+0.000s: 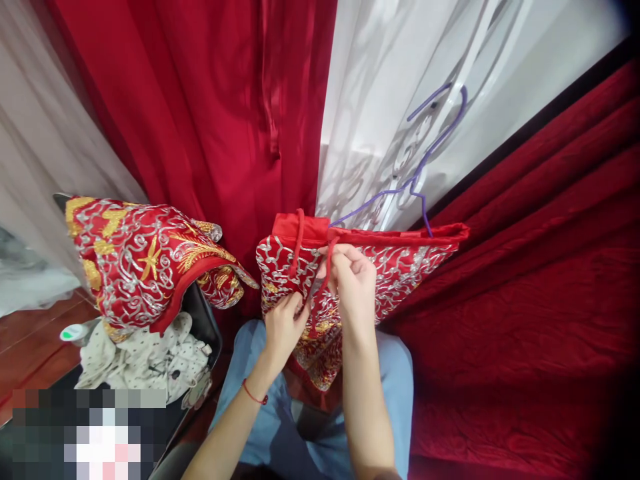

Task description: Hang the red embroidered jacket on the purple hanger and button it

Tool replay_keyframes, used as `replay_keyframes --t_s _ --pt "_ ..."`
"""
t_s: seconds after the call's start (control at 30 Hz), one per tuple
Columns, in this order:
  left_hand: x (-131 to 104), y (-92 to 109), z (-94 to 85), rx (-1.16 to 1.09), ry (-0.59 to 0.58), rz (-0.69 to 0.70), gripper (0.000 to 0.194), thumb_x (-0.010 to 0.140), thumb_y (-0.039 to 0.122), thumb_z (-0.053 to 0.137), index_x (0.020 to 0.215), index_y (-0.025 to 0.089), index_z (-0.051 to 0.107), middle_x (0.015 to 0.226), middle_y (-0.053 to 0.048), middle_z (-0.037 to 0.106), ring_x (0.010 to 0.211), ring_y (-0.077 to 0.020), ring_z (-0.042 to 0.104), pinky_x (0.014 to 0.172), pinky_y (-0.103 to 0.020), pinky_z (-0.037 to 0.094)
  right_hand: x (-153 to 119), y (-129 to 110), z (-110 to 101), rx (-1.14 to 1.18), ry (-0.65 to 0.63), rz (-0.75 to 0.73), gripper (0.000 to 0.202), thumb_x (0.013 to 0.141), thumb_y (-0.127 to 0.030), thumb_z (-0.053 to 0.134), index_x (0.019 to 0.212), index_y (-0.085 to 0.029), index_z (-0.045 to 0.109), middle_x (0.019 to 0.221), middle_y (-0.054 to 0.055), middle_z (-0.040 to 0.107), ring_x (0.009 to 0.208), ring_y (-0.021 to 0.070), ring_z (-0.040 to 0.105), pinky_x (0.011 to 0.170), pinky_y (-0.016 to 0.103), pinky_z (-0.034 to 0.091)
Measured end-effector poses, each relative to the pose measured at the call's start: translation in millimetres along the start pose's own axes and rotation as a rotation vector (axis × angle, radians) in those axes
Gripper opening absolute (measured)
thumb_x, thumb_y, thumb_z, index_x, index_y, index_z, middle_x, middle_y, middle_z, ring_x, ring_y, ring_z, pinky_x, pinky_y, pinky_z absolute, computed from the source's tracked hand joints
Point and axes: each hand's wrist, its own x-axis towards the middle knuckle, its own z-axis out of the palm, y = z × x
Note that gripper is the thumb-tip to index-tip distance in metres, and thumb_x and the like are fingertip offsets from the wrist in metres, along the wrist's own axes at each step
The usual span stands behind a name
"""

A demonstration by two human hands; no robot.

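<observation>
The right hand (353,280) has its grip pinched shut on a thin red cord (327,267) at the upper edge of a red embroidered garment (400,267), thumb and forefinger closed tight around the cord. Just below and left of that pinch, the left hand (285,327) closes its fingers on the garment's silver-and-gold patterned cloth, a red string bracelet (254,395) at its wrist. A second loop of red cord (297,243) curves over the garment's top edge, left of the right hand. The garment hangs on a purple wire hanger (425,160), whose hook rises above it against a white sheer curtain (400,80). Left of the garment hangs a red curtain (200,100); farther left, a matching embroidered piece (140,260) lies draped over white dotted cloth (145,357). Right of the garment spreads red velvet fabric (525,300). Below it are the person's blue-trousered legs (395,373).
</observation>
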Motion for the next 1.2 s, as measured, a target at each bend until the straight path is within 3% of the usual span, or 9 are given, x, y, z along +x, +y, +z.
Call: replay_keyframes --t_s 0.2,0.3,0.4,0.5,0.7,0.8,0.9,1.03,1.2 --pt "33.8 10.1 -59.3 -0.217 0.478 0.204 0.016 0.088 0.032 0.064 0.08 0.02 0.057 0.077 0.0 0.059 0.061 -0.0106 0.049 0.062 -0.024 0.041 -1.2 -7.7 -37.9 -0.334 -0.117 -0.049 0.028 0.09 -0.046 0.06 0.081 -0.019 0.06 0.055 -0.005 0.056 0.042 0.0065 0.042 0.043 0.02 0.031" --pt "75.2 31.6 -87.3 -0.141 0.7 0.249 0.024 0.084 0.038 0.069 0.097 0.019 0.061 0.102 -0.009 0.065 0.09 -0.0192 0.058 0.077 -0.03 0.046 -7.4 -16.7 -46.9 -0.4 -0.083 -0.105 0.03 0.091 -0.045 0.059 0.075 -0.019 0.057 0.053 -0.007 0.043 0.046 0.0064 0.035 0.046 0.021 0.025" --pt "120.7 49.5 -97.7 -0.053 0.637 0.303 0.033 0.082 0.046 0.071 0.1 0.018 0.066 0.111 -0.011 0.068 0.108 -0.0259 0.058 0.093 -0.038 0.043 -23.5 -14.6 -44.1 -0.438 -0.163 -0.098 0.029 0.092 -0.043 0.058 0.076 -0.019 0.058 0.056 -0.007 0.038 0.049 0.007 0.032 0.048 0.023 0.023" --pt "144.0 56.0 -99.7 -0.091 0.47 0.382 0.025 0.09 0.043 0.063 0.086 0.019 0.07 0.09 -0.005 0.073 0.089 -0.0201 0.064 0.093 -0.037 0.043 -45.0 0.4 -36.4 -0.475 -0.206 -0.09 0.028 0.094 -0.041 0.055 0.076 -0.019 0.056 0.058 -0.007 0.038 0.052 0.0075 0.035 0.052 0.023 0.027" --pt "67.9 49.0 -90.2 -0.354 0.79 0.402 0.016 0.094 0.03 0.06 0.093 0.023 0.074 0.064 0.003 0.069 0.074 -0.0146 0.066 0.094 -0.037 0.047 -79.0 41.2 -27.9 -0.334 -0.15 0.022 0.035 0.095 -0.047 0.053 0.072 -0.02 0.054 0.057 -0.006 0.036 0.052 0.0086 0.033 0.05 0.023 0.028" --pt "5.7 36.3 -59.0 -0.555 0.625 0.333 0.011 0.091 0.026 0.063 0.091 0.023 0.073 0.056 0.005 0.063 0.057 -0.0111 0.061 0.075 -0.029 0.052 -92.8 60.3 -25.0 -0.152 -0.083 0.098 0.036 0.096 -0.05 0.049 0.082 -0.02 0.061 0.059 -0.005 0.044 0.05 0.0097 0.038 0.048 0.023 0.033" --pt "-31.8 22.0 -21.3 -0.776 0.291 -0.041 0.017 0.092 0.032 0.061 0.089 0.019 0.072 0.058 0.004 0.06 0.047 -0.0079 0.054 0.054 -0.021 0.046 -103.4 75.5 -25.3 -0.129 -0.007 -0.007 0.034 0.098 -0.045 0.049 0.082 -0.02 0.066 0.083 0.003 0.061 0.073 0.0137 0.057 0.069 0.025 0.048" --pt "-35.1 10.1 4.4 -1.092 0.038 -0.374 0.029 0.086 0.044 0.067 0.082 0.016 0.069 0.066 0.001 0.062 0.054 -0.0077 0.052 0.056 -0.019 0.045 -108.1 82.2 -32.3 -0.21 -0.072 -0.131 0.031 0.098 -0.038 0.051 0.081 -0.021 0.07 0.123 0.009 0.059 0.116 0.0217 0.055 0.101 0.033 0.043" --pt "-28.7 6.1 -0.7 -1.131 -0.222 -0.315 0.026 0.079 0.042 0.073 0.074 0.016 0.071 0.064 -0.001 0.063 0.06 -0.0114 0.056 0.061 -0.02 0.048 -111.7 78.5 -37.6 -0.217 -0.104 -0.156 0.029 0.101 -0.03 0.044 0.088 -0.023 0.068 0.098 0.005 0.058 0.091 0.0162 0.058 0.079 0.028 0.048"
